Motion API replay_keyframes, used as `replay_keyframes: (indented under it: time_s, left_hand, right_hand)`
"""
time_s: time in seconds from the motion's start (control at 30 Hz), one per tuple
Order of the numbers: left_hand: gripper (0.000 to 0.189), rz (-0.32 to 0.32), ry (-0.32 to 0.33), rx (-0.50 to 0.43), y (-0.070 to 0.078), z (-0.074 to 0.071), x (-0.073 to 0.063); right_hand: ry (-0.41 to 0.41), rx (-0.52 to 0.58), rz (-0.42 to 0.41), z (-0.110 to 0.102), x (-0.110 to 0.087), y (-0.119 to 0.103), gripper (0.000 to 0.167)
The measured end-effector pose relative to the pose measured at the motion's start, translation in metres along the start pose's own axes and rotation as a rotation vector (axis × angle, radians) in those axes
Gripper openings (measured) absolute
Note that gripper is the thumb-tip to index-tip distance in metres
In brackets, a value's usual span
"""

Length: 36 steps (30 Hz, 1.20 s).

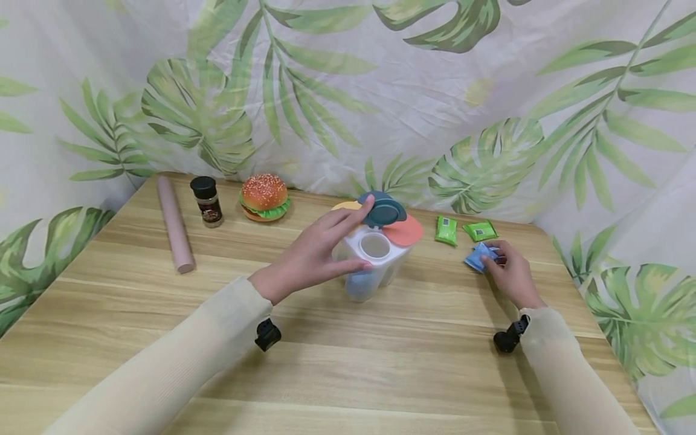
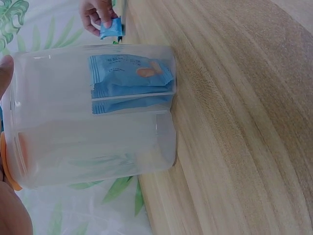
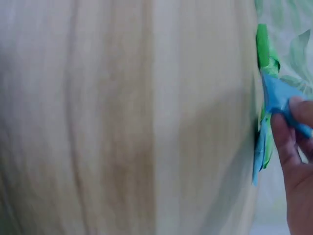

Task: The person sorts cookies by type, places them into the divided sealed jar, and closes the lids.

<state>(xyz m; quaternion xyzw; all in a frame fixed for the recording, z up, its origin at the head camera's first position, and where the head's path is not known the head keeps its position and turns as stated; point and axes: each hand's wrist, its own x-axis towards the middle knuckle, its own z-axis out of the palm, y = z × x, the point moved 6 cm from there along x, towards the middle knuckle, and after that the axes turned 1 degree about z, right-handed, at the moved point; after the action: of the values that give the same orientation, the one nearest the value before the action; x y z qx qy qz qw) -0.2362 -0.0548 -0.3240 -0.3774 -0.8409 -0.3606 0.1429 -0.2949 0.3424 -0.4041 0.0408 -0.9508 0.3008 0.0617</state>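
Blue pkt (image 3: 279, 92) — pinched btwn thumb & fingers of R hand (image 1: 512, 276).

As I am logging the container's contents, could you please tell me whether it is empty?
No, the left wrist view shows blue packets through the wall of the clear container.

Left hand (image 1: 312, 254) and right hand (image 1: 513, 275) observed bare, each arm clothed in a long cream sleeve, with the left sleeve (image 1: 163, 356) showing fine lengthwise ribbing and the right sleeve (image 1: 571, 368) a plainer surface with a loose, slightly creased cuff. At the left wrist a compact black device (image 1: 268, 335) of blocky form is worn; at the right, a black unit (image 1: 510, 338) with a rounded near end is fitted beside the cuff
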Motion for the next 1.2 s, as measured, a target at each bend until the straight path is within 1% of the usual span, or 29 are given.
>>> replay_keyframes:
  time_s: [0.13,0.2,0.33,0.4,0.5,0.6,0.77,0.87,0.97,1.07,1.13,1.2]
  left_hand:
    - [0.102,0.008,0.005,0.000,0.000,0.000,0.000]
    - [0.102,0.011,0.006,0.000,0.001,0.000,0.000]
    - [0.102,0.011,0.002,0.002,0.001,0.001,0.001]
    - [0.102,0.011,0.000,0.002,0.000,0.002,0.001]
    - [0.103,0.014,0.007,0.006,0.000,0.002,0.000]
    - [0.104,0.021,0.017,0.012,0.000,0.002,0.000]
    - [0.104,0.021,0.014,0.014,0.001,0.002,0.000]
    - [0.104,0.021,0.007,0.014,0.001,0.003,0.000]
    - [0.104,0.027,0.007,0.018,0.002,0.003,0.000]
    - [0.104,0.037,0.008,0.018,0.002,0.003,0.001]
    - [0.105,0.039,0.011,0.020,0.002,0.002,0.001]
    - [0.105,0.036,0.012,0.022,0.002,0.001,0.001]
  right_hand:
    - [-0.016,0.078,-0.023,-0.001,-0.001,-0.012,0.039]
    - [-0.038,0.151,-0.031,0.001,-0.001,-0.021,0.041]
    - [-0.106,0.364,-0.028,0.004,-0.002,-0.042,0.045]
    - [-0.129,0.495,-0.024,0.004,-0.004,-0.056,0.046]
    - [-0.139,0.656,-0.041,0.000,-0.007,-0.081,0.045]
    - [-0.123,0.748,-0.099,-0.007,-0.010,-0.108,0.040]
    - [-0.038,0.758,-0.249,-0.017,-0.020,-0.152,0.033]
    - [-0.006,0.762,-0.331,-0.019,-0.027,-0.173,0.031]
    - [-0.012,0.769,-0.396,-0.017,-0.033,-0.193,0.031]
    - [-0.034,0.760,-0.439,-0.011,-0.038,-0.212,0.030]
    - [-0.049,0.737,-0.462,-0.007,-0.039,-0.224,0.029]
    - [-0.050,0.688,-0.494,-0.002,-0.041,-0.235,0.028]
